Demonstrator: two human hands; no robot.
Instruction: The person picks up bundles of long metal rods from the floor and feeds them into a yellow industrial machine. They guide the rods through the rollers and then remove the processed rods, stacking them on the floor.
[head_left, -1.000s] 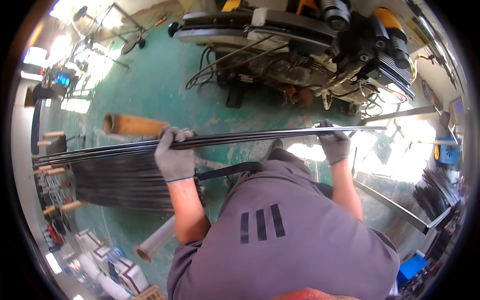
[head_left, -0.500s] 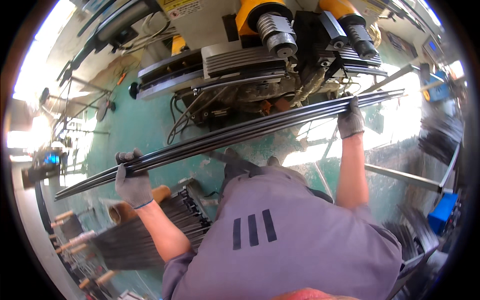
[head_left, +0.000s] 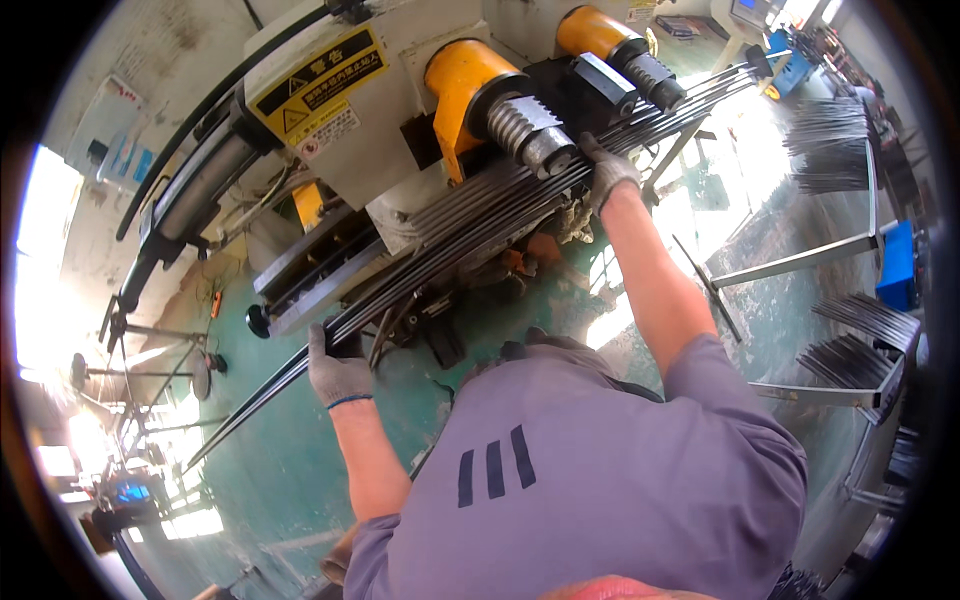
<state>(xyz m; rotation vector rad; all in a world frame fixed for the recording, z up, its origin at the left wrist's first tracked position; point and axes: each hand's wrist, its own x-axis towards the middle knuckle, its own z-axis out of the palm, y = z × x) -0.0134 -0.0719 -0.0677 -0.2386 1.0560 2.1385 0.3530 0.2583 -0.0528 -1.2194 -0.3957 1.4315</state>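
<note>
A bundle of long dark metal rods (head_left: pixel 450 250) slants from lower left to upper right, along the front of a machine (head_left: pixel 345 160). My left hand (head_left: pixel 340 372), in a grey knitted glove, is closed round the bundle toward its lower left end, with the thumb on the near side. My right hand (head_left: pixel 610 178), gloved the same, grips the rods farther up, just right of a ridged metal roller (head_left: pixel 530 135). Part of its fingers is hidden behind the rods. Beyond my right hand the far rod ends fan out slightly. Whether the bundle rests on the machine bed I cannot tell.
Two orange housings (head_left: pixel 470 75) with ridged rollers jut out above the bundle. A black arm (head_left: pixel 190 200) rises at the left. On the right stand racks of dark rods (head_left: pixel 830 145) with metal bars and a blue box (head_left: pixel 898 265). Green floor (head_left: pixel 290 490) lies below.
Both hands have carried the rod bundle forward from above the floor to the machine's front, under the rollers. It now slants more steeply. My view has shifted and turned too.
</note>
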